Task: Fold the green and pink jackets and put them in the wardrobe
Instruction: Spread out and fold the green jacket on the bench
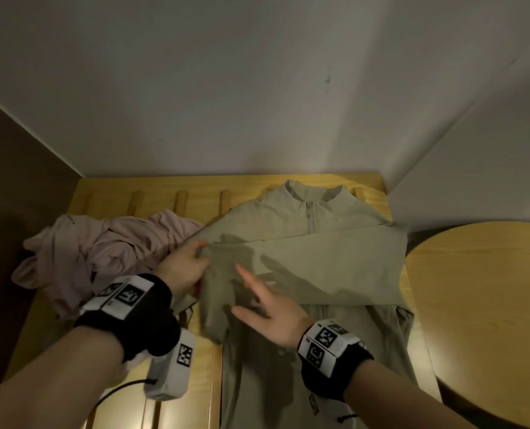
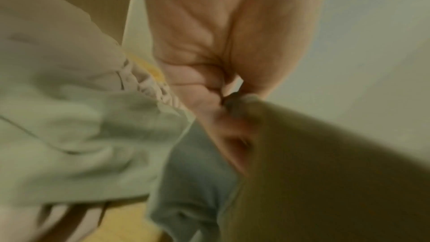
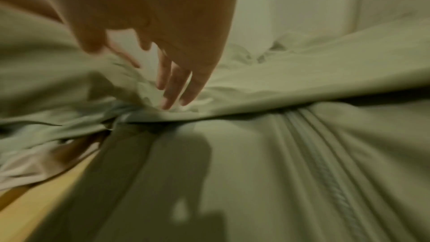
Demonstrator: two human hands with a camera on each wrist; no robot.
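While the green jacket point(image 1: 307, 267) lies flat, front up, on the slatted wooden bench point(image 1: 177, 187), collar toward the wall, zip axis running from collar to the person, one sleeve point(image 1: 319, 258) is folded crosswise over the chest. Left hand point(image 1: 184, 267) pinches the sleeve cuff end at the jacket's left edge (wrist view confirms fingers and thumb closed on fabric). Right hand point(image 1: 273, 314) is spread, fingers straight, over the sleeve near the zip; contact unclear. Pink jacket point(image 1: 102, 255) sits crumpled just left of the green one, touching it, nearer the left hand. Likely next: flatten sleeve, fold along the zip axis.
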